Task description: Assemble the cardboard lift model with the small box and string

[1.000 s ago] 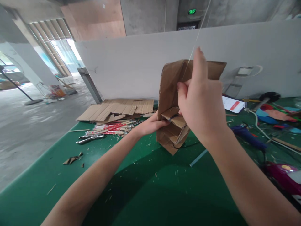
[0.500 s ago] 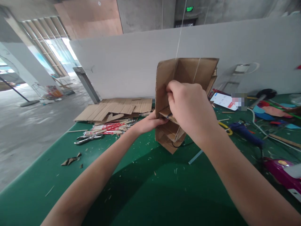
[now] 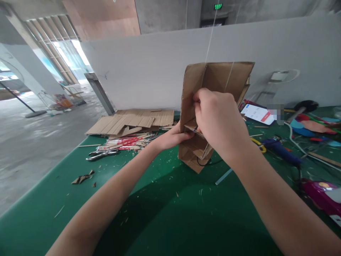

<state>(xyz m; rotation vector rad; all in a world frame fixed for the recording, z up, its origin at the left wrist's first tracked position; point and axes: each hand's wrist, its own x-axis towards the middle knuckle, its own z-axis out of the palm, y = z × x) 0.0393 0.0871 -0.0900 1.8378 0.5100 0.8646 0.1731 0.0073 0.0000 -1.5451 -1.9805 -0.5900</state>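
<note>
A brown cardboard structure [image 3: 231, 76] with an open front and inner shelves stands on the green tabletop, slightly tilted. My left hand [image 3: 173, 138] grips its left side at shelf height, the thumb in front on the shelf edge and the other fingers hidden behind the panel. Inside the upper compartment, my right hand [image 3: 220, 115] is closed, its fingertips pinched close to the left panel. Whatever those fingers hold is hidden. Two thin white strings [image 3: 210, 41] run upward in front of the structure. A thin black wire [image 3: 201, 163] loops out near its base.
To the left lie cardboard sheets [image 3: 130, 119], bundled sticks [image 3: 126, 142], silver pliers [image 3: 102, 154] and torn scraps [image 3: 82, 178]. To the right are a phone [image 3: 257, 113], a blue corded tool [image 3: 282, 151], a magenta device [image 3: 322, 195] and a white cable [image 3: 291, 137]. A pale partition [image 3: 138, 71] stands behind.
The view has shifted slightly. The top of the cardboard structure has tipped a little to the right, and both hands have moved with it, keeping nearly the same hold.
</note>
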